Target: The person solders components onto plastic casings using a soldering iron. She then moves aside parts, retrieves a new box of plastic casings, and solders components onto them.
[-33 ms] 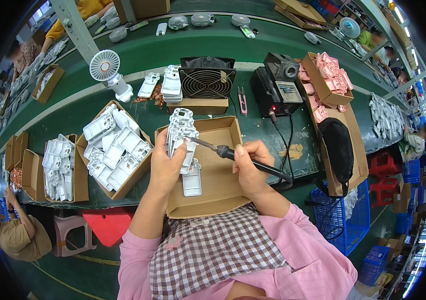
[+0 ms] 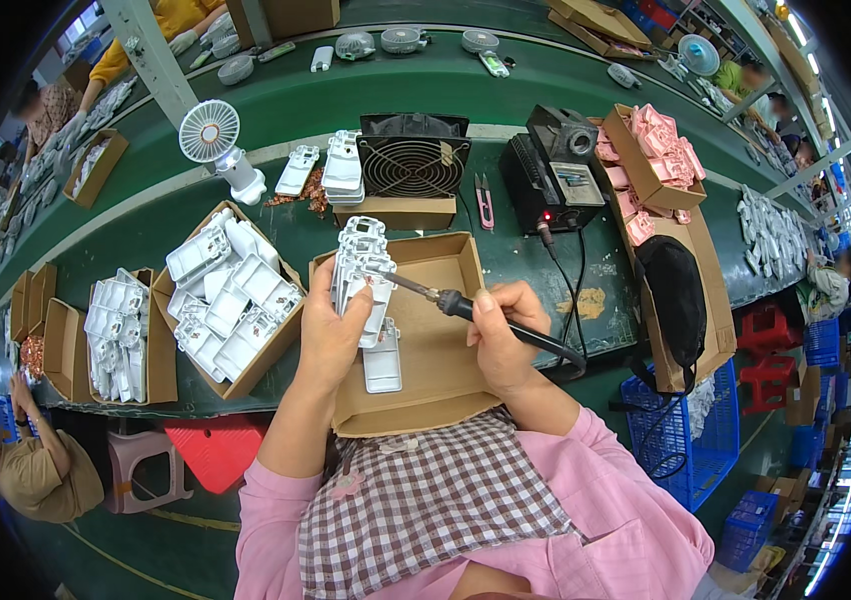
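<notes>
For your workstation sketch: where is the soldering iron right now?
In the head view, the soldering iron is in the right hand over the cardboard tray, its tip against the white plastic part held by the left hand.

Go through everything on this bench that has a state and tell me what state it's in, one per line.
Left hand: gripping the stack of white plastic housings, upright.
Right hand: holding the black-handled soldering iron, tip on the stack.
Black soldering station: red light on.
Black square extractor fan: spinning cannot be told.
Small white desk fan: upright.
Shallow brown cardboard tray: open, one white part inside.
</notes>
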Demonstrator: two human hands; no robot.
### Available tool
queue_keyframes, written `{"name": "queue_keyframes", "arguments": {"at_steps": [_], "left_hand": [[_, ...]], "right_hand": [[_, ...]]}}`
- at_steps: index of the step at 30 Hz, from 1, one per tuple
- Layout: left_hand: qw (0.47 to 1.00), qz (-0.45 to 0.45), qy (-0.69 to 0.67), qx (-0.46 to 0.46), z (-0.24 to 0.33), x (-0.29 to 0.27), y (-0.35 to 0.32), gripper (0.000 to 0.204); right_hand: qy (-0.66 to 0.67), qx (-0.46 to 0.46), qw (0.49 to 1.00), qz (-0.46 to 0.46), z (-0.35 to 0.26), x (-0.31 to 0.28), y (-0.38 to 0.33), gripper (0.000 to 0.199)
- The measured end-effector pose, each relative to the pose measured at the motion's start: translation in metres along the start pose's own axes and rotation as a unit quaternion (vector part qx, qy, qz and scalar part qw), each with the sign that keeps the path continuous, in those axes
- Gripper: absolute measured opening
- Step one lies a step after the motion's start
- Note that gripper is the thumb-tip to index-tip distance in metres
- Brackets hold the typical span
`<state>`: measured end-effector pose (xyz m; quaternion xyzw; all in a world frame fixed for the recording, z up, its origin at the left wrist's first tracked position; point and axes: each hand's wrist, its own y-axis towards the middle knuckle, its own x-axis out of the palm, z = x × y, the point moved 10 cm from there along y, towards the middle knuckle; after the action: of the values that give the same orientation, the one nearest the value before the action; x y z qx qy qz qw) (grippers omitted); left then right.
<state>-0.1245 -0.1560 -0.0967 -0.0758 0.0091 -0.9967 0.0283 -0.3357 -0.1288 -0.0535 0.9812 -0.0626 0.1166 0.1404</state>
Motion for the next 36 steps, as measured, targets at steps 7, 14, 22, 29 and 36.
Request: {"name": "queue_keyframes", "arguments": {"at_steps": [7, 14, 22, 29, 36], "left_hand": [[0.978, -0.061, -0.168, -0.104, -0.016, 0.013, 0.0, 0.051], [0.956, -0.044, -0.242, -0.159, -0.029, 0.017, 0.001, 0.031], [0.998, 0.015, -0.04, -0.038, -0.006, 0.004, 0.001, 0.03], [0.986, 0.059, 0.143, 0.065, 0.016, -0.003, -0.003, 0.029], [0.985, 0.063, 0.146, 0.071, 0.019, -0.004, -0.005, 0.03]], "right_hand": [[0.06, -0.029, 0.998, 0.006, -0.002, -0.008, -0.001, 0.013], [0.055, -0.04, 0.998, -0.007, -0.005, -0.005, 0.0, 0.014], [0.02, -0.044, 0.999, -0.005, -0.003, -0.006, 0.001, 0.015], [-0.018, -0.017, 1.0, -0.011, 0.004, -0.004, 0.003, 0.014], [-0.008, 0.002, 1.0, -0.006, 0.006, -0.002, 0.002, 0.016]]}}
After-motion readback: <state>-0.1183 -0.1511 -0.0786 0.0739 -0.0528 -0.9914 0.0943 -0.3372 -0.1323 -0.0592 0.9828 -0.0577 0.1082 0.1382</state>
